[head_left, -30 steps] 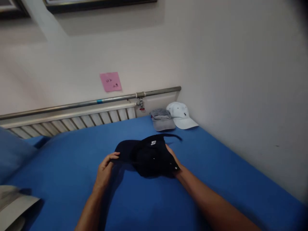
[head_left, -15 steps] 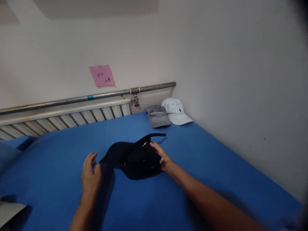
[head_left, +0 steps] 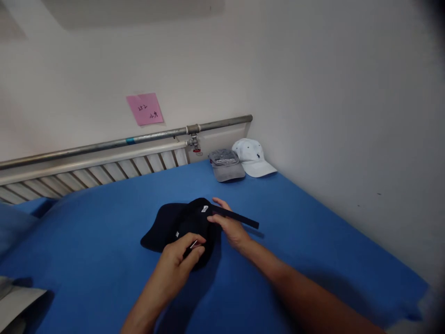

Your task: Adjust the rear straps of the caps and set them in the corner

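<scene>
A dark baseball cap (head_left: 163, 226) rests on the blue surface with its brim to the left and its inside facing me; white tags show in the lining. My right hand (head_left: 233, 228) is closed on the cap's far right rim, where the loose strap (head_left: 245, 219) sticks out to the right. At the near rim, my left hand (head_left: 175, 262) pinches the edge between thumb and forefinger, beside a small shiny piece (head_left: 193, 244) that looks like a buckle. Its other fingers are mostly hidden.
A grey cap (head_left: 227, 166) and a white cap (head_left: 253, 157) sit side by side in the far corner of the blue surface (head_left: 114, 208). Behind run a white radiator (head_left: 114, 170) and a metal pipe (head_left: 153, 137). A pale object (head_left: 21, 301) lies at lower left.
My left hand has moved right from beside the brim and taken hold of the cap's near rim. The cap has turned, its inside showing more, and the strap now points right and down.
</scene>
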The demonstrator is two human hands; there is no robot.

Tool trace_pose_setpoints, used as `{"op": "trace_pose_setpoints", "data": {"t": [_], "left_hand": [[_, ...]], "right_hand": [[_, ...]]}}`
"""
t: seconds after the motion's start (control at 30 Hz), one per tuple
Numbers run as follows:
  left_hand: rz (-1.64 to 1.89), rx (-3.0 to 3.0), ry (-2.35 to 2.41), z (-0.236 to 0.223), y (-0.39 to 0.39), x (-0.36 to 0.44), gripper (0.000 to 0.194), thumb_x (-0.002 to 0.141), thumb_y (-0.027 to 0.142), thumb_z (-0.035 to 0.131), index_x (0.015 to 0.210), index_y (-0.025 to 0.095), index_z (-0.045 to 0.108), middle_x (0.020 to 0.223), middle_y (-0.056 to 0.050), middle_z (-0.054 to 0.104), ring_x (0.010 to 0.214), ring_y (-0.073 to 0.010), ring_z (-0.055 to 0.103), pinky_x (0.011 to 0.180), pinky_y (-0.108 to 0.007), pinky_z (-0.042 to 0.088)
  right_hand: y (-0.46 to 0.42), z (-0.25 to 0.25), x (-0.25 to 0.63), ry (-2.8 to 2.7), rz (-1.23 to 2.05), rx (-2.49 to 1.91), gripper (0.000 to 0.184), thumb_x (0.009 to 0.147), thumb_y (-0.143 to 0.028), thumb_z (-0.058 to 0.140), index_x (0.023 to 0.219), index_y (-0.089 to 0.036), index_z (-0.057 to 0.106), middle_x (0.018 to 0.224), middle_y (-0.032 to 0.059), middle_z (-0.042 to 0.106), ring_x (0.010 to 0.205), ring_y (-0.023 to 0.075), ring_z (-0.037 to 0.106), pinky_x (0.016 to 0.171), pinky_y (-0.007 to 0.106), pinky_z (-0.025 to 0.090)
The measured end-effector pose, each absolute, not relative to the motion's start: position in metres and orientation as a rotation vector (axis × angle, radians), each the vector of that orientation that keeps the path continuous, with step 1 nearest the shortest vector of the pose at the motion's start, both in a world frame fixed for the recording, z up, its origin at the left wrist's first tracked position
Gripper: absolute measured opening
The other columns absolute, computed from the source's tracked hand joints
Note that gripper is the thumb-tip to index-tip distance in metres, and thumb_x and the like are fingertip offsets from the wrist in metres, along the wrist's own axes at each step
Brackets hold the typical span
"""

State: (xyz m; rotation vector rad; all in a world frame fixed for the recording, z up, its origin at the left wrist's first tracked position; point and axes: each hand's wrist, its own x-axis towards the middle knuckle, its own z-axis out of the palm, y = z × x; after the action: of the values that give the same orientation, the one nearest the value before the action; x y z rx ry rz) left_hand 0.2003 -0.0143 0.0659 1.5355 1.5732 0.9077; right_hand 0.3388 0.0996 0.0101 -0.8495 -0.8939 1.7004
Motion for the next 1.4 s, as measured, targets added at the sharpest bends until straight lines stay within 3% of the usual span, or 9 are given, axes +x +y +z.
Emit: {"op": "trace_pose_setpoints", "data": {"t": [0.1, 0.2, 0.37, 0.47, 0.6, 0.73, 0.93, 1.27, 1.4], "left_hand": [[0.636, 1.618, 1.55, 0.081, -0.022, 0.181, 0.026, 0.085, 0.038, 0.055, 0.1, 0.023, 0.071, 0.071, 0.0, 0.062, 0.06, -0.0147, 0.05, 0.055, -0.022, 0.036], [0.395, 1.748, 1.493, 0.095, -0.019, 0.167, 0.024, 0.085, 0.03, 0.054, 0.099, 0.023, 0.072, 0.078, -0.001, 0.067, 0.065, -0.0152, 0.055, 0.058, -0.022, 0.038], [0.0, 2.119, 1.979, 0.121, 0.002, 0.154, 0.025, 0.085, 0.017, 0.046, 0.086, 0.019, 0.07, 0.072, -0.004, 0.069, 0.063, -0.019, 0.061, 0.059, -0.027, 0.04], [0.359, 2.38, 2.228, 0.121, 0.016, 0.156, 0.026, 0.09, 0.022, 0.045, 0.099, 0.02, 0.069, 0.084, -0.007, 0.072, 0.07, -0.0215, 0.066, 0.062, -0.03, 0.044], [1.205, 2.46, 1.869, 0.097, 0.032, 0.166, 0.026, 0.092, 0.03, 0.048, 0.108, 0.021, 0.066, 0.095, -0.007, 0.073, 0.084, -0.0199, 0.068, 0.076, -0.03, 0.049], [1.228, 1.804, 1.731, 0.072, 0.037, 0.161, 0.022, 0.082, 0.034, 0.061, 0.1, 0.021, 0.063, 0.087, -0.002, 0.071, 0.082, -0.0188, 0.066, 0.074, -0.03, 0.049], [0.739, 1.286, 1.289, 0.049, 0.028, 0.145, 0.02, 0.071, 0.032, 0.073, 0.083, 0.017, 0.067, 0.079, -0.001, 0.066, 0.073, -0.0155, 0.06, 0.067, -0.026, 0.043], [0.972, 1.054, 1.115, 0.025, 0.013, 0.117, 0.036, 0.075, 0.025, 0.069, 0.111, 0.023, 0.069, 0.099, -0.003, 0.067, 0.088, -0.0156, 0.058, 0.079, -0.025, 0.042], [0.977, 0.989, 1.133, 0.028, 0.009, 0.114, 0.035, 0.075, 0.024, 0.07, 0.111, 0.024, 0.069, 0.096, -0.002, 0.067, 0.081, -0.0125, 0.058, 0.073, -0.022, 0.043]], "right_hand": [[0.101, 0.019, 0.352, -1.33, 1.423, -0.752, 0.047, 0.063, -0.009, 0.072, 0.106, -0.029, 0.068, 0.119, 0.0006, 0.063, 0.115, 0.0201, 0.054, 0.1, 0.033, 0.039], [0.094, 0.027, 0.358, -1.668, 1.169, -0.546, 0.017, 0.077, -0.017, 0.064, 0.092, -0.025, 0.068, 0.12, 0.003, 0.062, 0.116, 0.0203, 0.053, 0.103, 0.036, 0.036], [0.075, 0.038, 0.36, -2.112, 1.041, -0.364, 0.019, 0.09, -0.018, 0.042, 0.081, -0.019, 0.058, 0.074, 0.0005, 0.061, 0.068, 0.0128, 0.056, 0.066, 0.026, 0.045], [0.07, 0.042, 0.361, -2.21, 0.884, -0.352, 0.019, 0.089, -0.018, 0.04, 0.074, -0.019, 0.053, 0.063, -0.0021, 0.05, 0.056, 0.0107, 0.045, 0.056, 0.024, 0.038], [0.07, 0.04, 0.364, -2.2, 0.672, -0.241, 0.017, 0.085, -0.017, 0.039, 0.077, -0.018, 0.055, 0.063, -0.0012, 0.05, 0.058, 0.0122, 0.044, 0.062, 0.027, 0.039], [0.077, 0.037, 0.365, -2.225, 0.906, -0.451, 0.018, 0.087, -0.02, 0.041, 0.077, -0.018, 0.056, 0.068, -0.0009, 0.054, 0.06, 0.0111, 0.046, 0.06, 0.024, 0.038], [0.081, 0.033, 0.357, -2.179, 1.552, -0.751, 0.025, 0.089, -0.029, 0.046, 0.072, -0.018, 0.059, 0.066, -0.0016, 0.056, 0.063, 0.0109, 0.051, 0.06, 0.023, 0.038], [0.081, 0.024, 0.342, -1.73, 1.624, -0.904, 0.011, 0.084, -0.026, 0.052, 0.085, -0.02, 0.061, 0.072, -0.0014, 0.064, 0.069, 0.0121, 0.057, 0.071, 0.027, 0.043], [0.087, 0.028, 0.343, -1.497, 1.815, -0.933, 0.009, 0.078, -0.023, 0.057, 0.085, -0.019, 0.061, 0.07, -0.0011, 0.065, 0.062, 0.0113, 0.058, 0.064, 0.026, 0.043]]}}
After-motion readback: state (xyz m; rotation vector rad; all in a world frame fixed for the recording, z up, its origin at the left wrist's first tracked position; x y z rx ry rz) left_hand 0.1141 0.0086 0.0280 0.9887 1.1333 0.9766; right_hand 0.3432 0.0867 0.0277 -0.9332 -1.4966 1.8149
